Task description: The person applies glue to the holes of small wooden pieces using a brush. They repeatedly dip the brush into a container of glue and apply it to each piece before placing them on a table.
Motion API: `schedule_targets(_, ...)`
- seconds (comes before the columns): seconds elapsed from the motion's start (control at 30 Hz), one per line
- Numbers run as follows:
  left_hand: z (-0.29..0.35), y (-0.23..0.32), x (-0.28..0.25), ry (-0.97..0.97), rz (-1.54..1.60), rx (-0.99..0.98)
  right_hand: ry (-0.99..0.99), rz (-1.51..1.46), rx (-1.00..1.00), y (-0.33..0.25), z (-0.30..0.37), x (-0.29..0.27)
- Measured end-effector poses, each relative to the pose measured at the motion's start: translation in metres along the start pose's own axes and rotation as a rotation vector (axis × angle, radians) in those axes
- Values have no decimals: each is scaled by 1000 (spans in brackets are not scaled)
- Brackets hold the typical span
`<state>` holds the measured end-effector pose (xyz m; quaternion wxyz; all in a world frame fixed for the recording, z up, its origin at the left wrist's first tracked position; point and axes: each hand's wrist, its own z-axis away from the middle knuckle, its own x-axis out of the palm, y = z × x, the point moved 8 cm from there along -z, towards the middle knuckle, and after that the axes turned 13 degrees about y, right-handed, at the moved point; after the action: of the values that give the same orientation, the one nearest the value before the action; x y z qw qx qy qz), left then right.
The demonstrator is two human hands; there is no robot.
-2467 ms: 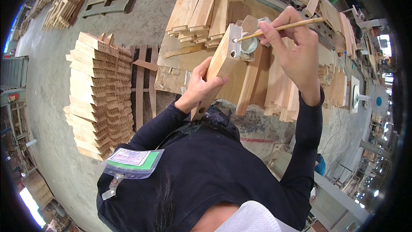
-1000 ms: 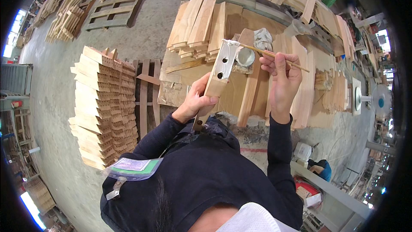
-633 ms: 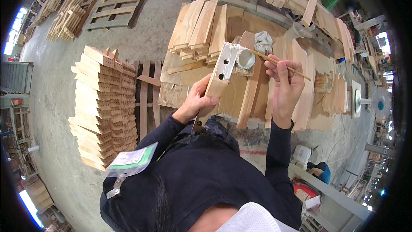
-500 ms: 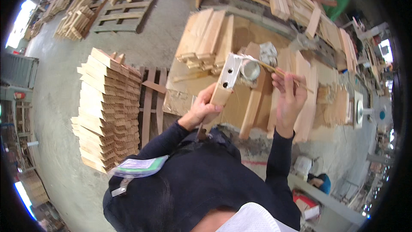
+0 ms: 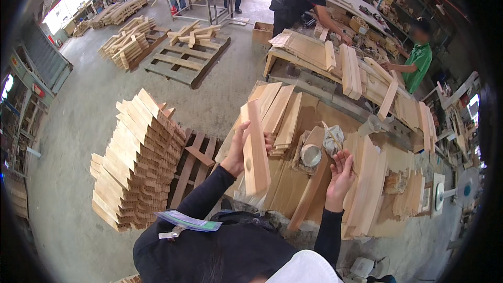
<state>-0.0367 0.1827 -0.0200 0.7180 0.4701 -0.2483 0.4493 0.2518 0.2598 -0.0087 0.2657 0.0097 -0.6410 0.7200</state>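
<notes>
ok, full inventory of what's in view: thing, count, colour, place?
Wooden board with a hole: 1, pale, in the left hand
Thin stick: 1, tan, by the right hand, grip unclear
White-filled cup: 1, whitish, on the worktop
Crumpled cloth: 1, whitish grey, beside the cup
Loose boards: many, pale, left and right on the worktop
Stacked wooden pieces: many, pale, left
Pallets: at least two, brownish, by the stack and farther back
Plastic container: 1, clear, worktop's far side
Co-workers: at least four, varied tops, background
Badge: 1, clear and green, person's chest
Cap: 1, white, bottom edge
Hands: 2, bare, black-sleeved, centre
</notes>
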Motion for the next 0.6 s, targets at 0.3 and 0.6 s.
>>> schedule_targets(0.3,-19,-11,-33,103,-273,-155,175,4,8,2,-25,-68)
schedule_targets(0.6,-163,77,88,69,-1400,476,227,6,95,5,-55,-107)
